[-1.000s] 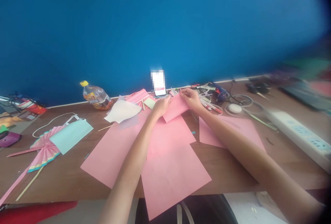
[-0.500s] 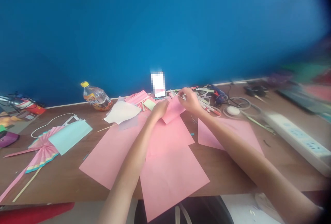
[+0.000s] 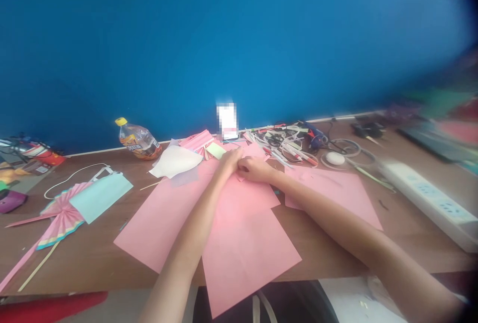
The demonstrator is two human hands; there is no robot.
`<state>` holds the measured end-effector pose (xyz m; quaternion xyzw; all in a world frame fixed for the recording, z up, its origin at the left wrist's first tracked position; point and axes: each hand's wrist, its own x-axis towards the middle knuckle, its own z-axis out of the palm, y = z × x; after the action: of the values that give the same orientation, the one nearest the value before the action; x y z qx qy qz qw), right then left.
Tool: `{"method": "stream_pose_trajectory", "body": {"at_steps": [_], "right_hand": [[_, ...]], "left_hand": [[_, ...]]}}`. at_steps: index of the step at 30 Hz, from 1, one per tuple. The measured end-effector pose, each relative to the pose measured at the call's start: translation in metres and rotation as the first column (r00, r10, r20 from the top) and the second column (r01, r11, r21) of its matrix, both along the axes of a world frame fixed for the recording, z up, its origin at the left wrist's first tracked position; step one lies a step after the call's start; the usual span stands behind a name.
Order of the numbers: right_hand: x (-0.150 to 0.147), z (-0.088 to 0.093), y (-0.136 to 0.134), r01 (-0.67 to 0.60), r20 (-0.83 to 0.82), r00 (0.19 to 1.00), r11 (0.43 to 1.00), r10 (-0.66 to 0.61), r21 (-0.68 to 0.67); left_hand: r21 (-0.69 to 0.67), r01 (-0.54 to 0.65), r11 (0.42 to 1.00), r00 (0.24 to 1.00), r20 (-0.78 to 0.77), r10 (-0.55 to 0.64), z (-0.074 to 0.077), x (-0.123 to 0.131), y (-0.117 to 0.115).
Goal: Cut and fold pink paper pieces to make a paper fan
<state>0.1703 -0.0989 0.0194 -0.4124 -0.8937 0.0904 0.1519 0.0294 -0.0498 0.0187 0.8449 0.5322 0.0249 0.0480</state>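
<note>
My left hand point(image 3: 230, 160) and my right hand point(image 3: 256, 169) meet above the middle of the desk, fingers closed and touching. Between them they grip a small sheet of pink paper point(image 3: 255, 151), mostly hidden by the hands; its far part shows behind my right hand. Beneath my arms lie large overlapping pink sheets point(image 3: 250, 253), one hanging over the desk's front edge. Just beyond my left hand are a pleated pink paper point(image 3: 196, 140) and a pale green strip point(image 3: 215, 151). A white paper piece point(image 3: 175, 161) rests to the left of these.
A phone point(image 3: 227, 121) stands against the blue wall. Paper scraps point(image 3: 284, 141) and a glue gun point(image 3: 315, 136) lie right of it. Another pink sheet point(image 3: 336, 188) and a power strip point(image 3: 429, 198) are rightward. Leftward are a bottle point(image 3: 138, 141), face mask point(image 3: 101, 196) and folded fan point(image 3: 61, 208).
My right hand has come down and left to meet my left hand. The small pink sheet, spread between the hands before, is now mostly covered by them.
</note>
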Motion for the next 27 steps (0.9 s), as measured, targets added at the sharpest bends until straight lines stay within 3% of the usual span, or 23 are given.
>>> {"method": "stream_pose_trajectory", "body": {"at_steps": [5,14,21,27], "right_hand": [[-0.003,-0.004,-0.007,-0.038,0.101,0.994,0.998,0.033,0.050],[0.001,-0.003,-0.019,-0.124,0.239,0.966,0.989,0.100,0.086],[0.003,0.000,-0.028,-0.071,0.179,0.982,0.997,0.063,0.040],[0.001,-0.002,-0.028,0.163,0.214,0.963,0.986,-0.164,0.023]], "left_hand": [[0.074,0.011,0.997,1.000,-0.025,-0.009,-0.005,0.001,-0.002],[0.087,-0.009,0.996,1.000,-0.018,0.011,-0.008,0.000,-0.003],[0.123,0.015,0.992,1.000,-0.005,-0.014,-0.008,-0.001,-0.006],[0.099,0.001,0.995,1.000,-0.022,0.001,-0.005,0.001,-0.006]]}}
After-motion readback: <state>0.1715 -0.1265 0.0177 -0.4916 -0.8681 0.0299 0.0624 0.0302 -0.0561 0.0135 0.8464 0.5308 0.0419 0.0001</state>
